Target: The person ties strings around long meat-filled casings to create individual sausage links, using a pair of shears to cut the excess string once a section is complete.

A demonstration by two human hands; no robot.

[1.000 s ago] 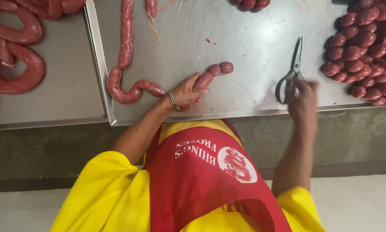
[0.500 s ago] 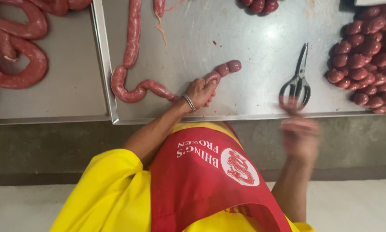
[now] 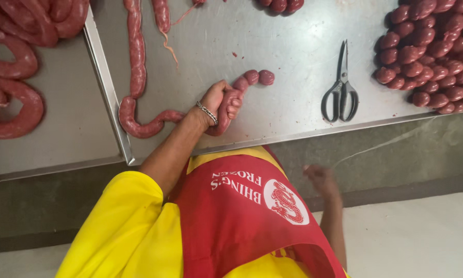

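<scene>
Left hand (image 3: 218,105): on the steel tabletop (image 3: 293,41), grip closed around a long red sausage rope (image 3: 149,123) near its tied end. A metal chain bracelet (image 3: 207,113) sits on the wrist. Beyond the fist, two small round links (image 3: 259,77) are pinched off and lie on the steel. The rope behind the hand curves left, then runs up along the raised edge of the tabletop.

Right hand (image 3: 321,180): off the tabletop, below its front edge, beside the apron; blurred, so the grip cannot be told. A thin pale string (image 3: 386,141) slants from near this hand toward the tabletop edge.

Scissors (image 3: 339,92): dark handles, blades shut, flat on the steel, well apart from both hands.

Heap of short round red links (image 3: 432,51): far right, glossy, tightly packed.

Coiled sausage (image 3: 15,82): on the adjoining grey surface at left, thick and smooth.

Apron (image 3: 252,216): red, with white lettering and a round white emblem, worn over yellow sleeves (image 3: 123,226).
</scene>
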